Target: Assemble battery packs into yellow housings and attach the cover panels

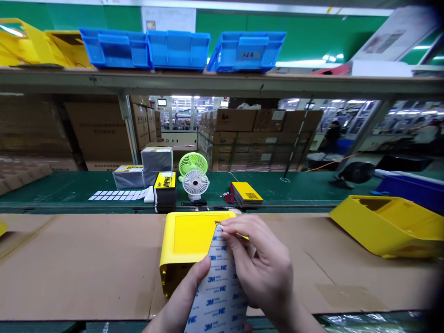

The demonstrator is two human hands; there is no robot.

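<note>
My left hand point(192, 289) grips a flat panel point(217, 286) by its side, with the thumb along its left edge. White backing paper printed with blue 3M marks covers the side of the panel facing me. At the panel's top corner, the thumb and forefinger of my right hand point(262, 263) pinch together on the backing's edge. Just behind the panel, a yellow plastic housing point(187, 236) lies on the cardboard, its open end toward me. The panel and my right hand hide part of its right side.
Another yellow housing point(385, 226) lies at the right on the cardboard point(86, 268). Beyond stand a stack of yellow-topped panels point(248, 193), a white fan point(195, 182), a green fan point(192, 162), a dark stack point(165, 194) and a label sheet point(118, 195). Blue bins point(178, 51) line the overhead shelf.
</note>
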